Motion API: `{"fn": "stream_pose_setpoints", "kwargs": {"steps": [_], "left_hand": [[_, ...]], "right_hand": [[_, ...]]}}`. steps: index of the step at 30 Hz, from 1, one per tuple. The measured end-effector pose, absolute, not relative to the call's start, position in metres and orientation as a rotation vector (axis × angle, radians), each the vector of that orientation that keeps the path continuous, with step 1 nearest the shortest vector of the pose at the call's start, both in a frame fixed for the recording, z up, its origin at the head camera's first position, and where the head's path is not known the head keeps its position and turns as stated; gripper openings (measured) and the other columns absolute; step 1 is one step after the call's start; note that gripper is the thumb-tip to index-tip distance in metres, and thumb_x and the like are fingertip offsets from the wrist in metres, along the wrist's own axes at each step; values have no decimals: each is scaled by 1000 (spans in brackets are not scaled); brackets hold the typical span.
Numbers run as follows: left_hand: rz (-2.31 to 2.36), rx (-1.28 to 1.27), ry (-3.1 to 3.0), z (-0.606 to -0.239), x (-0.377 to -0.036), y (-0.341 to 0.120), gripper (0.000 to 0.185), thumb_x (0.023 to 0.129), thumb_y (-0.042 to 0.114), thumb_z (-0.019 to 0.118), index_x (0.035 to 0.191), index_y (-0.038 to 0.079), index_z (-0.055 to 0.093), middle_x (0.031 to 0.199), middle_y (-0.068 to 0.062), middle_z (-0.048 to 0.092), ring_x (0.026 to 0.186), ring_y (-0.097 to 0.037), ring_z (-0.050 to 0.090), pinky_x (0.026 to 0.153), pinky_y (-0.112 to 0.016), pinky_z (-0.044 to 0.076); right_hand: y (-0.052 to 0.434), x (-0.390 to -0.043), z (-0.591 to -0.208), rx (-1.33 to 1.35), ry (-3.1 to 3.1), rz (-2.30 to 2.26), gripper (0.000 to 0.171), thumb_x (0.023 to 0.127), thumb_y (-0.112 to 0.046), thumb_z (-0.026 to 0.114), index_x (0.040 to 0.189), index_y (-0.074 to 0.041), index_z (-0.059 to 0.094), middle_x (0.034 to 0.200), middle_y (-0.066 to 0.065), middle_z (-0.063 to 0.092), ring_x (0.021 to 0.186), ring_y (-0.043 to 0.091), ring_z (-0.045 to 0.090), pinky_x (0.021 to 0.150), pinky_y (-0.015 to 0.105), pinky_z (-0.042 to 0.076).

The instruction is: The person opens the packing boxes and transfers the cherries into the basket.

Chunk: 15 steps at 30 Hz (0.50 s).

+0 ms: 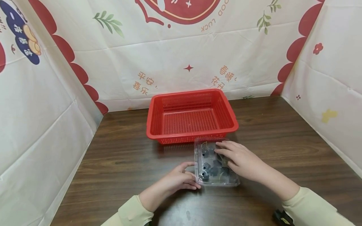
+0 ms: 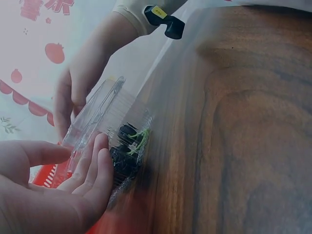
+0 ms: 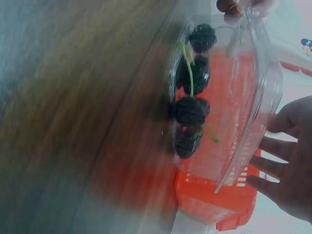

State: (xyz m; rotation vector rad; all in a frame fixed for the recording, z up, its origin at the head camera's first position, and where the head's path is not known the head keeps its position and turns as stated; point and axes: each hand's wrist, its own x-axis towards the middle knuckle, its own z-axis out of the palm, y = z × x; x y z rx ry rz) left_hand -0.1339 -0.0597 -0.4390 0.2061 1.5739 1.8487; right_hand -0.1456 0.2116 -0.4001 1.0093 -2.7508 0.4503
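I see the left hand (image 1: 181, 179) low on the desk (image 1: 282, 141), palm turned inward, fingers straight and relaxed, fingertips touching the left wall of the clear plastic clamshell box (image 1: 216, 163); thumb is up near the box's upper left edge. Nothing curled round it, so I read this hand as open, just pressing the side. Left wrist view shows the same: flat fingers (image 2: 92, 165) laid against the transparent wall, thumb spread apart.

Right hand (image 1: 240, 158) lies across the top of the box from the right side, fingers extended and slightly spread, resting flat on the lid; not gripping, open and pressing down. Forearm comes in from lower right in a pale cream sleeve (image 1: 311, 207), with a small black clip at the cuff.

The box sits on the desk just in front of the red basket (image 1: 192, 116), near its front rim, between both hands. It is thin, glossy, see-through plastic with rounded corners. Inside are dark bumpy berries (image 3: 191, 111), look like blackberries or mulberries, with thin green stems (image 3: 187, 73); they are gathered at the bottom.

Basket is rectangular, red perforated plastic with a rolled rim. Desk is dark brown wood grain, smooth. Printed white cloth (image 1: 169, 62) with red scalloped edges hangs behind and at both sides
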Motion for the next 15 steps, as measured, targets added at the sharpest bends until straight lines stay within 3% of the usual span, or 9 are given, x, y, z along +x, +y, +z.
{"fn": "stream_pose_setpoints", "kwargs": {"steps": [7,15], "left_hand": [[1874,204,1536,-440,-133,-55,66,85,-11,53,146,0,30,89,-17,68,81,-26,68,83,-42,55],[1896,190,1524,-441,-131,-50,64,86,-10,54,145,1,31,94,-22,68,83,-30,70,80,-42,56]], "right_hand": [[202,-137,-398,1031,-2696,445,37,85,-18,73,120,-8,67,130,11,58,122,31,51,98,56,41],[186,-123,-401,1094,-2652,391,50,81,-38,78,121,-11,67,132,8,58,124,31,50,100,54,41]]}}
